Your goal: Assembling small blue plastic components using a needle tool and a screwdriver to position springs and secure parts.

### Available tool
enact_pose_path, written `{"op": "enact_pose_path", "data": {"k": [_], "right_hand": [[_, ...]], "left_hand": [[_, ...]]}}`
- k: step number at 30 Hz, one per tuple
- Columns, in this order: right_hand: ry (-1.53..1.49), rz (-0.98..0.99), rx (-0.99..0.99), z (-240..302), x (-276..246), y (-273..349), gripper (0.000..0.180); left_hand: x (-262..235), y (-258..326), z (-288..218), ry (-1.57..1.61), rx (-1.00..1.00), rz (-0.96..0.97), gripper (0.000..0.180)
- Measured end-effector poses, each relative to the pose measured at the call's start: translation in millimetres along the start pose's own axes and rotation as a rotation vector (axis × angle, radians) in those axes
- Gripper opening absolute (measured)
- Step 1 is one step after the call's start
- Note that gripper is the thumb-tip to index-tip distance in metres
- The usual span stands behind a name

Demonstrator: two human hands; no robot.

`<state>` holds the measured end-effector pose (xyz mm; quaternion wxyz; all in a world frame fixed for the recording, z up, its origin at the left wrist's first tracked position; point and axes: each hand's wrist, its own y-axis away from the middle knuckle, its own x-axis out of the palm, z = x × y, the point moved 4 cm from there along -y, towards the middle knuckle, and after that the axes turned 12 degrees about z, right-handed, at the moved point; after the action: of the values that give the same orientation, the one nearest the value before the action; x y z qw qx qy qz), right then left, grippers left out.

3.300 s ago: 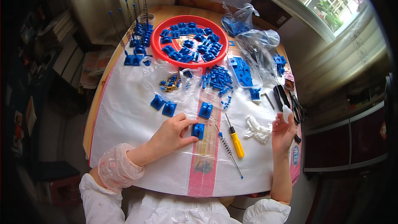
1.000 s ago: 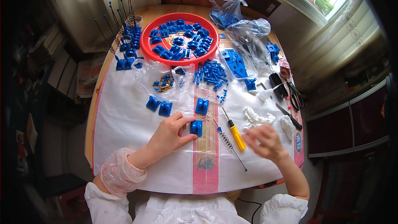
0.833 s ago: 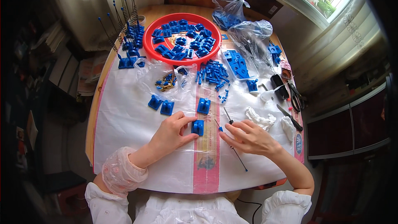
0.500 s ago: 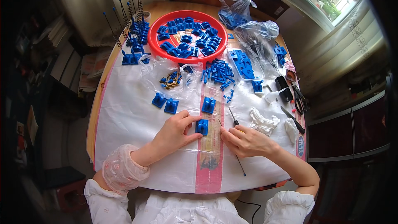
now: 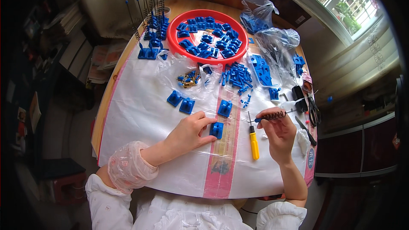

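My left hand [image 5: 187, 130] rests on the table, its thumb and forefinger closed on the left side of a small blue plastic bracket [image 5: 217, 130]. My right hand [image 5: 280, 136] is raised to the right of it, fingers pinching a dark coil spring [image 5: 275, 115] on a thin rod. A blue piece [image 5: 257, 120] sits at the rod's left end, and a blue tip [image 5: 329, 99] at its far right end. Just left of that hand lies a screwdriver [image 5: 254, 145] with a yellow handle. Beyond the held bracket stands another blue bracket [image 5: 225, 108]; two more [image 5: 186, 105] lie farther left.
A red round tray [image 5: 172, 42] holds many blue brackets. Springs on rods [image 5: 148, 21] stand upright at the back left. Around the middle lie a plastic bag with brass-coloured pieces [image 5: 188, 79], blue pins [image 5: 235, 76] and a clear box [image 5: 279, 79]. Scissors [image 5: 314, 110] and a knife [image 5: 306, 130] lie at right.
My right hand has risen and moved right with the rod, turned so its coil spring now shows; the screwdriver's yellow handle is uncovered. My left hand stays at the bracket. The whole view has shifted slightly.
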<state>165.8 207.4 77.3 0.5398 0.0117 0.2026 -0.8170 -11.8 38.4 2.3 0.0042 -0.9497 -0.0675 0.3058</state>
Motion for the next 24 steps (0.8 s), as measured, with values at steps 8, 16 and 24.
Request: {"op": "enact_pose_path", "data": {"k": [8,16,24], "right_hand": [[0.028,0.097,-0.014,-12,43,-10,0.026],[0.037,0.094,-0.023,-23,51,-8,0.024],[0.115,0.108,-0.046,-25,56,-9,0.026]], "left_hand": [[1,0,2,0.002,0.01,-0.001,0.051],[1,1,2,-0.004,0.01,-0.005,0.052],[0,1,2,-0.002,-0.003,0.002,0.052]]}}
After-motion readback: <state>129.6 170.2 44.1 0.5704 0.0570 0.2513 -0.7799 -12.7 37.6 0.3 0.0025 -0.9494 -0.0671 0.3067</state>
